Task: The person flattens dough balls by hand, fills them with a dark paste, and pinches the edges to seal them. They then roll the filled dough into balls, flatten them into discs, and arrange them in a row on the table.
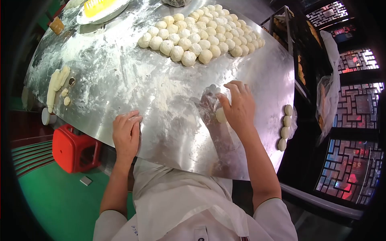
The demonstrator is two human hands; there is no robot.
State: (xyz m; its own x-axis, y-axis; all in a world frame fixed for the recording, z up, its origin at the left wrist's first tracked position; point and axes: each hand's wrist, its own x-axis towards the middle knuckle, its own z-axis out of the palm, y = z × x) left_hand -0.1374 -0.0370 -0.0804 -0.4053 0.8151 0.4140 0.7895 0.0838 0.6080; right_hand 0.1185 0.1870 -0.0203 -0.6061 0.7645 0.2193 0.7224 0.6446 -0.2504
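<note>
My right hand is over the steel table, fingers stretched forward and thumb apart, holding nothing. A pale dough ball lies just left of its palm and wrist, partly covered by the hand. Near the table's front edge, my left hand rests low with loosely bent, floury fingers and nothing visible in them. Farther back, many round dough balls sit packed in rows, dusted with flour. Several more dough pieces form a line along the right edge.
Flour streaks the steel table. At left lie a dough roll and small scraps. A white dish with something yellow stands at the back. A red stool is below left; a dark rack with trays stands right.
</note>
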